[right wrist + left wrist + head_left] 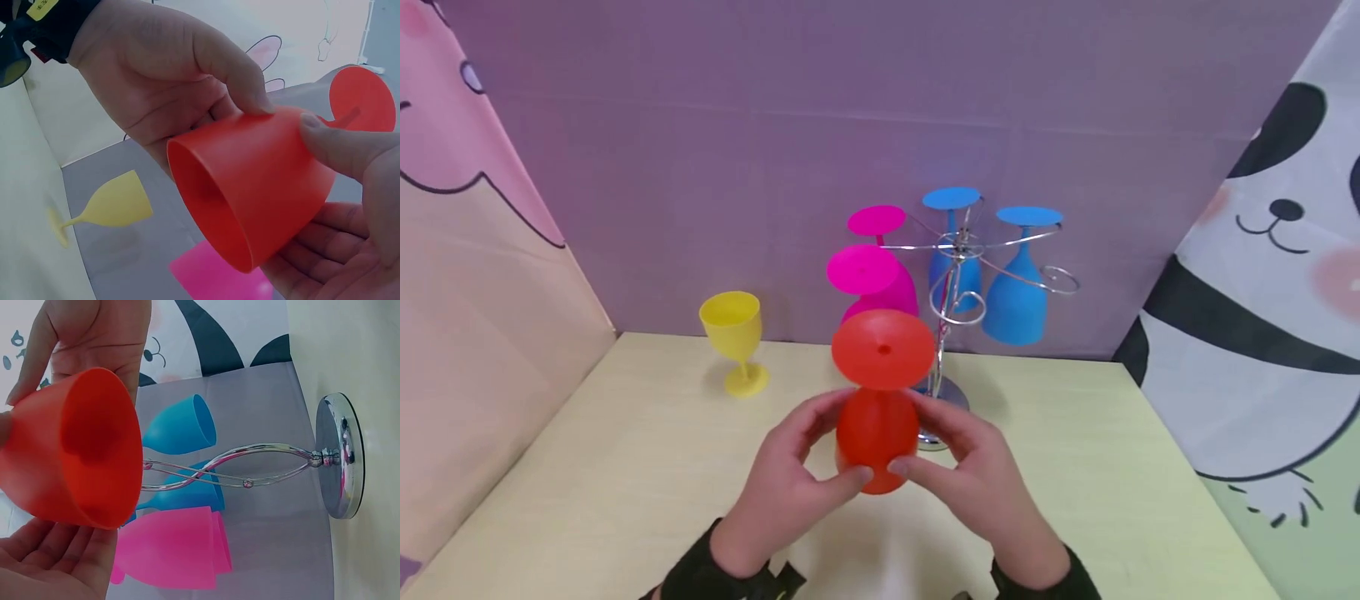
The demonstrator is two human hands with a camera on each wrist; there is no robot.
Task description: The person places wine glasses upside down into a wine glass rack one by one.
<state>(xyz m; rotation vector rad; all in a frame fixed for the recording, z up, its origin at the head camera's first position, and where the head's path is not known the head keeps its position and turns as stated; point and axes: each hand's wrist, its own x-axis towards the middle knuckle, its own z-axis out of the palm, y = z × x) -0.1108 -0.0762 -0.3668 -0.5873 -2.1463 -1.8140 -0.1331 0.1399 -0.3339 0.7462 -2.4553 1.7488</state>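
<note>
A red goblet (877, 433) is held upside down in front of the metal rack, foot up and bowl opening down. My left hand (793, 467) grips the bowl from the left, thumb on the near side. From the right, my right hand (973, 467) grips the same bowl, its thumb close to the other. The wide bowl opening (103, 450) shows in the left wrist view. Behind the goblet stands the chrome rack (951, 292) with curled arms. Magenta goblets (862, 269) hang on its left side and blue goblets (1018, 304) on its back and right, all upside down.
A yellow goblet (733, 329) stands upright at the back left of the pale table (647, 467). The rack's round base (340, 456) rests on the tabletop. A purple backdrop (700, 167) closes the back, and a panda-print cloth (1270, 333) covers the right side.
</note>
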